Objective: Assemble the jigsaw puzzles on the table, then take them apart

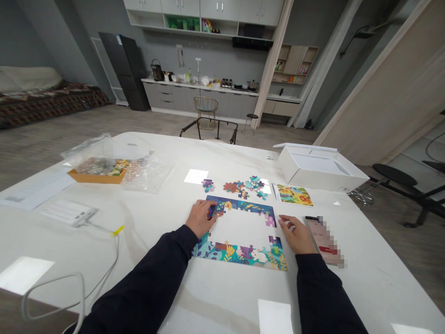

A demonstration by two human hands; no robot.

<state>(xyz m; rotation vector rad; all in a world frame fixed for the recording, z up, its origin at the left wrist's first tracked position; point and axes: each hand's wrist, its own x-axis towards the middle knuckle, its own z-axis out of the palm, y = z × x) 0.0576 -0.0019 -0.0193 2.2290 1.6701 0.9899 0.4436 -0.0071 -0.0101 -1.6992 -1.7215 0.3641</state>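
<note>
A partly joined jigsaw puzzle (245, 261) lies on the white table, its colourful border framing a bare middle. A rabbit shows along its near edge; the top strip is dark blue. My left hand (200, 218) rests at the puzzle's left side, thumb and fingers bent around a dark jigsaw piece (219, 209) that they partly hide. Just off the right side, by a gap in the border, my right hand (296, 234) hovers or rests with loosely curled fingers apart and nothing visible in them. Loose jigsaw pieces (255, 182) lie beyond the top edge, with a smaller cluster (208, 185) to their left.
Right of the puzzle lie a phone (321, 241) and a picture card (295, 195). A white box (313, 174) stands behind them. At left are an orange tray (97, 177), clear plastic wrap (149, 171), a white device (74, 213) and its looping cable (114, 260).
</note>
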